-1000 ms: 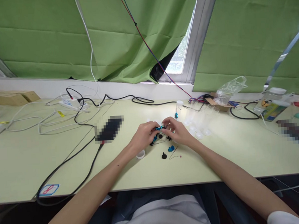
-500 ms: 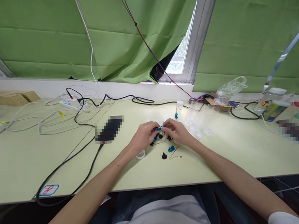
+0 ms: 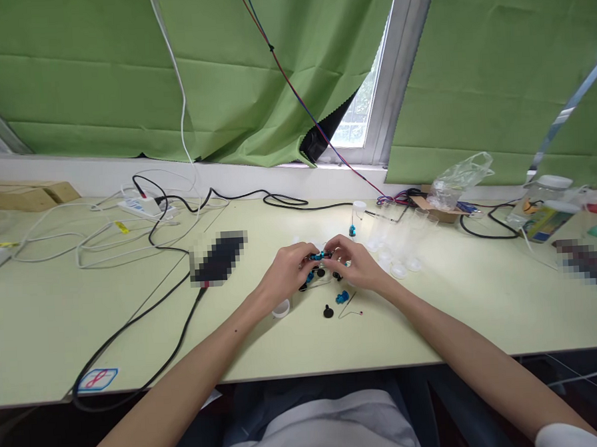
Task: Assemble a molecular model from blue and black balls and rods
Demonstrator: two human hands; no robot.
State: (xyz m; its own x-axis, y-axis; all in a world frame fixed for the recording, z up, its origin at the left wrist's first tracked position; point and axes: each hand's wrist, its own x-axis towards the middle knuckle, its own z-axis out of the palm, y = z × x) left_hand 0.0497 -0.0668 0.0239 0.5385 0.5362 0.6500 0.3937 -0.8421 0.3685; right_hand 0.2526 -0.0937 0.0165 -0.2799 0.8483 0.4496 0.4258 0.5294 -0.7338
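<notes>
Between my fingertips sits a small blue part [image 3: 319,256] with a dark end. My left hand [image 3: 289,270] pinches its left side, and my right hand [image 3: 351,259] has its fingers closed around the dark right end. Just beneath the hands lie more blue and black pieces [image 3: 309,277], partly hidden, and thin metal wires. Closer to me are a loose blue part [image 3: 342,297], a black disc with a stem [image 3: 328,311] and a bent wire with a red tip [image 3: 352,313]. Beside my left wrist stands a white round cap [image 3: 281,309].
Clear plastic cups [image 3: 398,268] are scattered right of my hands. A blue piece on a wire with a white top [image 3: 352,230] stands behind them. To the left are a blurred dark phone-like object [image 3: 220,257], a black cable [image 3: 178,350] and a white power strip [image 3: 145,206].
The fingers of my right hand have shifted slightly, and more of the blue part and its dark end shows between the hands. My left hand stays in place.
</notes>
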